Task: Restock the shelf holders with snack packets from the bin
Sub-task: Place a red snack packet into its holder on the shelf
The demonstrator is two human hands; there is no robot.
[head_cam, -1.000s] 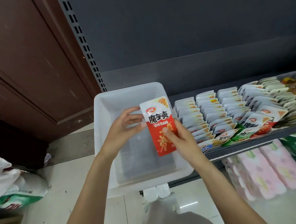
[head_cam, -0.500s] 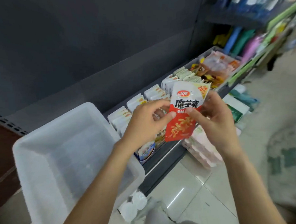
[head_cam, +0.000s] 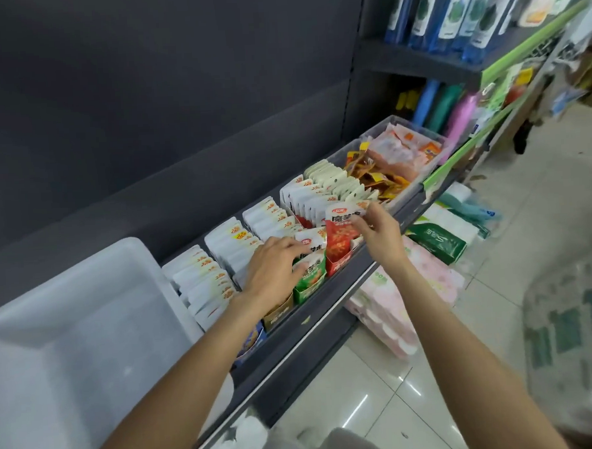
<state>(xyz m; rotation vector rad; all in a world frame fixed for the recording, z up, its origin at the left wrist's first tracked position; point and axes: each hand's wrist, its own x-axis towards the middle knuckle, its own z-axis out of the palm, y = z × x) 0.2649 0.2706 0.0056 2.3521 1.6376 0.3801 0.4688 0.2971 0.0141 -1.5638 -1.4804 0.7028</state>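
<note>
**Red packet at the front holder**

Lower left: translucent white bin on the shelf. Centre: left hand, fingers extended and relaxed, pressing on packets in the green holder. Just right: right hand pinching the red snack packet upright in the red holder.

The right hand is pinching the top of a red and white snack packet, standing it upright in the red holder at the shelf's front edge. Just left of that grip, the left hand is resting with fingers spread on the green packets. Far to its left, the white bin is sitting on the shelf.
</note>
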